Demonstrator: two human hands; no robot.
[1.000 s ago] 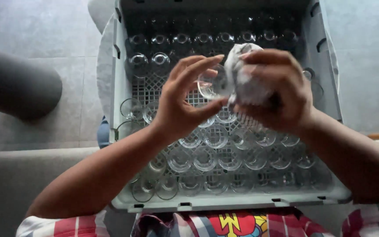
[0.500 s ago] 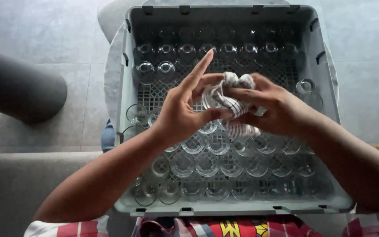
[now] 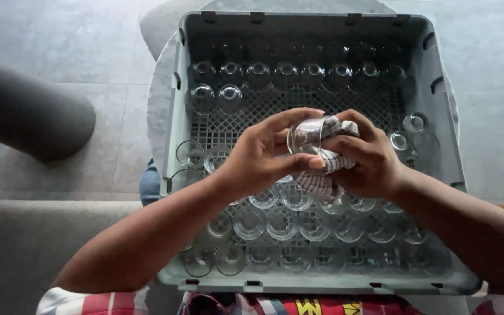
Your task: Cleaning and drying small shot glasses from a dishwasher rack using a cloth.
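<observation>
A grey floor [image 3: 59, 52] of large tiles fills the edges of the view, with a dark rounded shape [image 3: 30, 119] lying on it at the left. In the middle sits a grey plastic crate [image 3: 438, 64] with a lattice bottom. Rows of small clear glasses [image 3: 298, 224] stand in it — a packed block near the person, a line along the far wall, a few at each side.

Above the crate's middle, both forearms meet. The left hand [image 3: 258, 157] holds a small clear glass [image 3: 305, 135] on its side, thumb under it and fingers curled over its rim — clamped on the glass. The right hand [image 3: 368, 160] is closed around a checked cloth [image 3: 328, 169], pressing it against the glass; the cloth's tail hangs down toward the glasses below.
</observation>
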